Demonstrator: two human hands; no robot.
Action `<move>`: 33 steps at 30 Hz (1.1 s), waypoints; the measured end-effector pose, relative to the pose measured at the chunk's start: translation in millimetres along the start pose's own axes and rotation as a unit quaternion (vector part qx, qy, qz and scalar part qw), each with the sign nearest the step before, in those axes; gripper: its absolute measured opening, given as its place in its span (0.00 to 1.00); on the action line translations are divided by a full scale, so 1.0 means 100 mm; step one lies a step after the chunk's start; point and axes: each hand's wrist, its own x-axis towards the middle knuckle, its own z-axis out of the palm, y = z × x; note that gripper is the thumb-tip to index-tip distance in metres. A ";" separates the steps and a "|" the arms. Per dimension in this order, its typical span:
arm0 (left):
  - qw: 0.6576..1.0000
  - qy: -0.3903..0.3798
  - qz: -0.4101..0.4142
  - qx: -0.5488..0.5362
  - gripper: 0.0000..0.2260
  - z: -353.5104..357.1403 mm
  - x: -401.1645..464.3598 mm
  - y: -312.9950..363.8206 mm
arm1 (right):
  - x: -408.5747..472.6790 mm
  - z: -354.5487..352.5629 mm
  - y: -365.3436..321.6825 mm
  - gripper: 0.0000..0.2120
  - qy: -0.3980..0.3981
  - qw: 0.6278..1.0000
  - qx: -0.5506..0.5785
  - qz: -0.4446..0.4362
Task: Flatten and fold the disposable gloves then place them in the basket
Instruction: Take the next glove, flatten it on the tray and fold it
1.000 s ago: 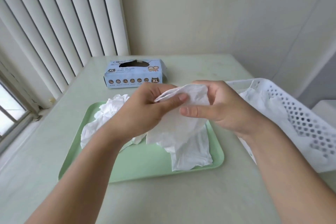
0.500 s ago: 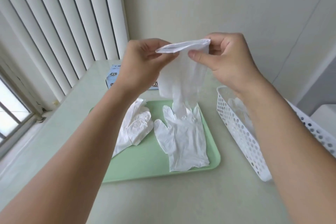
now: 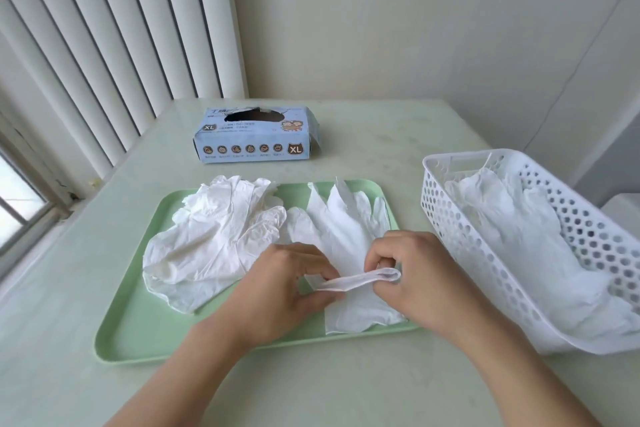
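Left hand (image 3: 277, 282) and right hand (image 3: 412, 274) low in the centre of the frame, over the green tray (image 3: 138, 333). Fingers of both hands curled and pinching the cuff (image 3: 356, 279) of a white disposable glove (image 3: 341, 218), left at one end, right at the other, cuff pulled into a narrow band between them. Glove spread flat on the right half of the tray, its finger ends pointing toward the top of the frame. Just left of it on the tray, a crumpled heap of gloves (image 3: 211, 239), touching the flat one. At right of the frame, on the tabletop (image 3: 381, 385), a white perforated basket (image 3: 446, 215) holding more white gloves (image 3: 526, 239). Above the tray, apart from it, a blue glove box (image 3: 256, 137) marked XL. Vertical blinds (image 3: 114, 45) at upper left.
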 end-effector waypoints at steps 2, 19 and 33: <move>1.000 -0.012 0.003 0.007 0.02 0.01 -0.01 0.01 | -0.02 -0.06 -0.01 0.11 -0.006 1.000 -0.003 -0.005; 0.988 0.077 -0.104 0.088 0.14 0.05 0.19 0.12 | 0.43 0.07 0.11 0.08 0.124 0.975 0.020 0.181; 0.949 -0.059 -0.128 0.283 0.43 0.31 0.30 0.12 | 0.62 0.18 0.35 0.07 0.212 0.948 0.072 0.227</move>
